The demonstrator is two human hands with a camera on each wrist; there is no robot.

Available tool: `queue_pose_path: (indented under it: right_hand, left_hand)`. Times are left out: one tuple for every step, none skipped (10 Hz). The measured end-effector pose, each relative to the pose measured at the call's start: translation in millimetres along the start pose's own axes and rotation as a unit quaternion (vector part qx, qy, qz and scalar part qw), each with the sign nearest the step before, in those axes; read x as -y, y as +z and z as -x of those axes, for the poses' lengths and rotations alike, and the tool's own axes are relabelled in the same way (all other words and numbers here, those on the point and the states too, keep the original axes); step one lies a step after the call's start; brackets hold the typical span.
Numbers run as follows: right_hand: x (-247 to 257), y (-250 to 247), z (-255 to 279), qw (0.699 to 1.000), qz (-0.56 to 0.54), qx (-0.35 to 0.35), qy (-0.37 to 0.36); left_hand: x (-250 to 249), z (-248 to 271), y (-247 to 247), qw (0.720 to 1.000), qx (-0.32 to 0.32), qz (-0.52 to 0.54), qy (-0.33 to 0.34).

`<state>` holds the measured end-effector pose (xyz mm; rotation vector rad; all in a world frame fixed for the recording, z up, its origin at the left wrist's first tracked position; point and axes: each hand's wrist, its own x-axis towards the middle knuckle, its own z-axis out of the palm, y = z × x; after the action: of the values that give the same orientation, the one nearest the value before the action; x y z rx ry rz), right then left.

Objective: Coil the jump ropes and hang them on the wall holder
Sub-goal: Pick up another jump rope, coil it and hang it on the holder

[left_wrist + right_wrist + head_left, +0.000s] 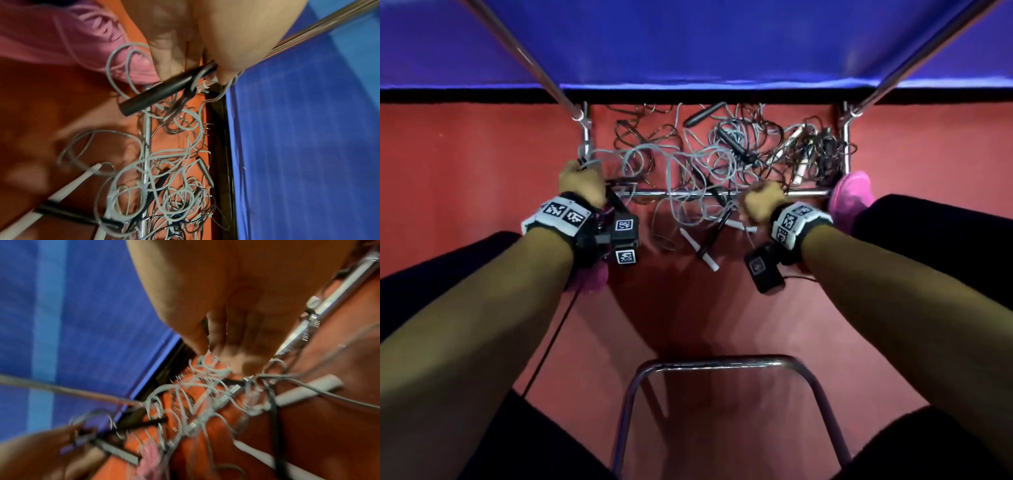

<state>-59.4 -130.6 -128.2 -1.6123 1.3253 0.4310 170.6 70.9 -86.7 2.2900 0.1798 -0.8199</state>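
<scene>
Several jump ropes [705, 164], grey and black cords tangled, lying on red floor [465, 154] across a chrome rail [808, 194], below a blue mat [688, 44]; left grip [580, 185] closed round a black handle [156, 94] and its grey cord; right grip [762, 204] curled on cords of the tangle, its wrist view blurred.

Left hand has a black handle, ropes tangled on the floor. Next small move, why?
Probably raise the left hand with its black handle, drawing the grey rope out of the tangle. That rope loops round the handle and runs into strands crossing the metal bar; coiling can't start yet.
</scene>
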Motion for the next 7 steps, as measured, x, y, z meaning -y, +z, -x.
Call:
queue_pose_path:
  right_hand:
    - [-44.8,37.6,-6.3,0.993,0.075,0.087,0.034]
    - [-68.0,67.7,-13.0,0.980,0.185,0.070,-0.018]
    - [-78.5,83.8,-25.5,0.966,0.232,0.080,-0.083]
    - [-91.3,99.3,-38.4,0.968,0.213,-0.011,-0.131]
    - [-101.2,106.8,-47.1,0.948,0.292,-0.030,-0.126]
    - [-102.6,115.4,-44.5,0.930,0.344,-0.040,-0.125]
    - [-107.5,143.3,-34.4,0.918,0.379,-0.023,-0.116]
  left_hand:
    - [16.6,-13.6,23.4,0.992,0.041,0.092,-0.081]
    - [49.2,-36.9,39.9,0.937,0.253,0.216,-0.105]
    - [76.4,-36.2,73.2,0.945,0.247,0.162,-0.142]
    - [92.0,-15.4,94.0,0.953,0.278,0.118,-0.033]
    - [103.0,4.4,112.3,0.973,0.142,0.167,-0.078]
    - [115.1,28.4,130.6,0.976,0.054,0.208,-0.048]
    - [128.7,30.5,138.0,0.980,0.026,0.194,-0.042]
